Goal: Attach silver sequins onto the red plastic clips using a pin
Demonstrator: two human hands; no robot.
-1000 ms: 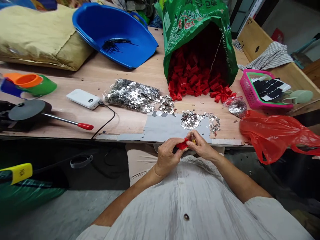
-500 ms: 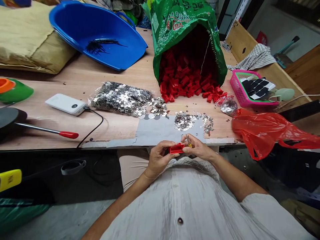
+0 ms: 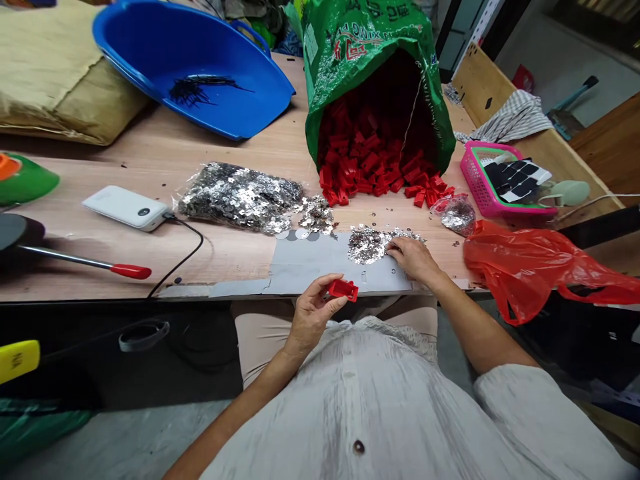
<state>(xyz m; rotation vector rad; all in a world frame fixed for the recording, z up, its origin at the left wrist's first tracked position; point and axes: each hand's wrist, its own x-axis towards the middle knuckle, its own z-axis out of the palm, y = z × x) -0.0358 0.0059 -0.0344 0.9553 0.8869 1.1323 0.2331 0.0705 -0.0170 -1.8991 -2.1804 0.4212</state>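
Observation:
My left hand (image 3: 313, 312) pinches a small red plastic block (image 3: 343, 289) just in front of the table edge. My right hand (image 3: 413, 257) rests on the table with its fingertips closed at the edge of a small pile of silver metal pieces (image 3: 367, 243); what they grip is hidden. A green sack (image 3: 370, 40) lies open at the back, spilling many red plastic blocks (image 3: 373, 167) onto the wooden table (image 3: 165, 160). A clear bag of silver pieces (image 3: 240, 197) lies to the left of the pile, on and beside a grey mat (image 3: 310, 263).
A blue basin (image 3: 200, 47) holding black bits stands at the back left. A white power bank (image 3: 125, 207) with a cable and a red-handled tool (image 3: 85, 262) lie at the left. A red plastic bag (image 3: 530, 263) and pink basket (image 3: 480, 183) sit at the right.
My right hand left the red block and reached forward onto the pile of silver pieces. My left hand keeps the block, now alone.

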